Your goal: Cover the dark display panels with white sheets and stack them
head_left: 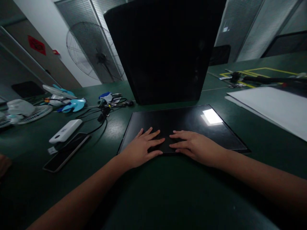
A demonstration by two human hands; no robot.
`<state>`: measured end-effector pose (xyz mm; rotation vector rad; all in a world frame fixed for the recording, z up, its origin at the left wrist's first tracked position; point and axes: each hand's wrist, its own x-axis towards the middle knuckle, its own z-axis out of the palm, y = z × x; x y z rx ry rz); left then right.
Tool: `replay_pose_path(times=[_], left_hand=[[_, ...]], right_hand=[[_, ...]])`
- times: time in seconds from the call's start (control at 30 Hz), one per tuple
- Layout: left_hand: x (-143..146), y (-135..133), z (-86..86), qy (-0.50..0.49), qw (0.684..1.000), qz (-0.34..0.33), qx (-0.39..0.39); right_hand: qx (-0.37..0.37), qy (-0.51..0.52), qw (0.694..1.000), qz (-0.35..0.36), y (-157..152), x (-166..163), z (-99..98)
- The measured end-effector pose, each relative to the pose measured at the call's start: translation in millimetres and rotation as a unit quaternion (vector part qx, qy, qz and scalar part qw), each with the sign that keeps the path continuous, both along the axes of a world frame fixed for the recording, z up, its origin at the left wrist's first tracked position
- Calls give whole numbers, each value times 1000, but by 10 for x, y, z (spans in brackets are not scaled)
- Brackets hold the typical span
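Note:
A flat, glossy black panel, like a display screen, lies on the green table, with a bright light reflected near its far right corner. My left hand rests palm down on its near edge, fingers spread. Facing it from the right, my right hand also lies flat there, fingers stretched out. A small gap separates the fingertips of both hands. Neither hand holds anything. Just behind the panel stands a large, dark upright board or case, leaning slightly; its exact kind cannot be made out.
Left on the table are a phone joined to a cable, a white power bank, tangled cables and fan parts. White sheets lie at right. Part of another person's hand shows at the left edge.

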<state>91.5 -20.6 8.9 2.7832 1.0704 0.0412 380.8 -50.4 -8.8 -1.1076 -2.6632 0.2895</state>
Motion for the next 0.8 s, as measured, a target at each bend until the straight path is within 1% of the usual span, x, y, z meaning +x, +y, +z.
replay_pose_path(times=[0.07,0.13,0.2,0.3,0.37,0.47,0.57,0.63,0.7,0.73,0.8], left_hand=[[6,8,-15,-12,1000,8,0],[20,15,-4,-25,1000,2,3],[23,6,6,-41,999,-14,20],[9,-30,-11,-63,994,-53,68],[-3,-54,-40,-71,989,-77,102],[-5,-73,-86,-79,983,-98,137],[16,-81,-123,-95,978,-108,154],[36,-89,-142,-104,978,-105,150],[53,-95,-153,-103,981,-98,132],[58,-97,-157,-98,983,-96,119],[60,-92,-160,-94,986,-97,99]], right_hand=[[26,-15,1000,11,-4,16,24],[57,-29,998,23,-16,35,54],[91,-42,994,35,-30,52,86],[148,-41,987,58,-48,64,114],[180,-28,981,72,-61,62,105],[205,-23,974,91,-99,45,54],[221,-15,972,79,-154,17,20],[210,-3,976,61,-154,7,42],[161,1,986,44,-60,25,100],[130,-6,991,23,37,47,134],[86,-33,994,-56,338,111,192]])
